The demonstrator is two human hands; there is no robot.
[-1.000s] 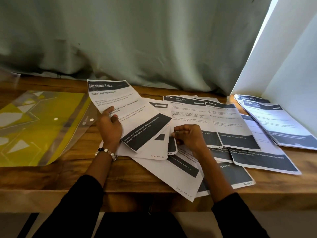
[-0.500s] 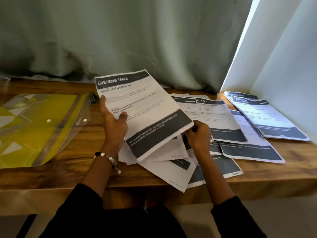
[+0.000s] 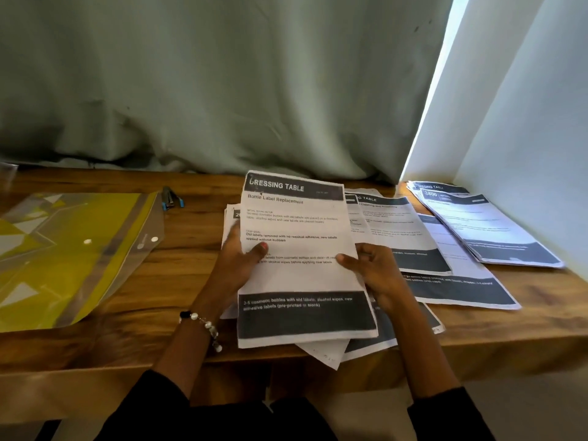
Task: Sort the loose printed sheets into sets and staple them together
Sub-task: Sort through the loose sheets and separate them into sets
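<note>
At desk centre, head view: both hands clamp a stack of sheets, left hand and right hand on opposite side edges. Paper light, floppy, slides easily; hold by edges. More sheets right. Stapler lies well left. Wooden desk, curtain behind.
</note>
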